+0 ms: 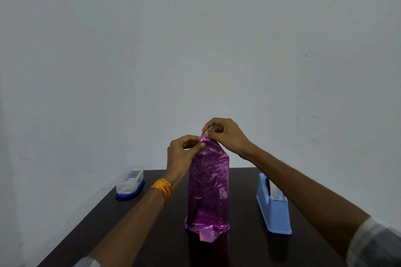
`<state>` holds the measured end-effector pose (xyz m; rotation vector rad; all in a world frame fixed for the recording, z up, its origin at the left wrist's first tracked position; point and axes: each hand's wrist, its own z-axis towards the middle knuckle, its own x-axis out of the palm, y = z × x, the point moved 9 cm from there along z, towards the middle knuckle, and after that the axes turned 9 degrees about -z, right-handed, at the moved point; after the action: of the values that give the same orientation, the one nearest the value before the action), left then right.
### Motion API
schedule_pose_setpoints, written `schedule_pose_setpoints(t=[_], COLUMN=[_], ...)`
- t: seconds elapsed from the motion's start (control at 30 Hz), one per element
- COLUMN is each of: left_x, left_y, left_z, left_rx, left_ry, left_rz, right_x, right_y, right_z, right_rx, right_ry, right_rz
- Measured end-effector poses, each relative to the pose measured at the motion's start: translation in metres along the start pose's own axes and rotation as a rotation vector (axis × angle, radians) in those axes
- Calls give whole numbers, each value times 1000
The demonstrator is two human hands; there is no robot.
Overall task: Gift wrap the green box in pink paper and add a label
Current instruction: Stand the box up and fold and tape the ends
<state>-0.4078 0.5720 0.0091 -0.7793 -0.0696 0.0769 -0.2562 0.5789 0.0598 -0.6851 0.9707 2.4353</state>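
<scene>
Over at the far left corner of the dark tabletop point(238, 251) sits a small clear plastic container point(129, 182) turned onto its blue lid, well apart from everything else. Next comes the person's left grip point(182, 154), a bare hand with an orange thread band point(162, 188) wound round the wrist; its thumb and forefinger are pressed together on the left side of the gathered paper peak. In the middle of the tabletop the box stands on end, fully covered by shiny pink paper point(208, 188), so none of the box's own colour shows; the paper flares out at the foot, with a folded flap pointing toward the near edge. At the top the paper narrows to a point, and the right grip point(227, 136), just above and beside the left, pinches the small tab at the very tip. Farther right, near the box yet not touching it, a light blue tape dispenser point(272, 204) rests lengthwise. A pale sleeve point(373, 245) covers the right upper arm.
</scene>
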Motion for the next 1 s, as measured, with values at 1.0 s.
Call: schedule_pose_setpoints(t=[1.0], left_x=[-16], left_y=[28], left_z=[-3], left_rx=[-58], left_ry=[43], left_rz=[72], right_x=[10], right_y=[-7], right_z=[11], right_rx=[5], right_ry=[121], right_rz=[-104])
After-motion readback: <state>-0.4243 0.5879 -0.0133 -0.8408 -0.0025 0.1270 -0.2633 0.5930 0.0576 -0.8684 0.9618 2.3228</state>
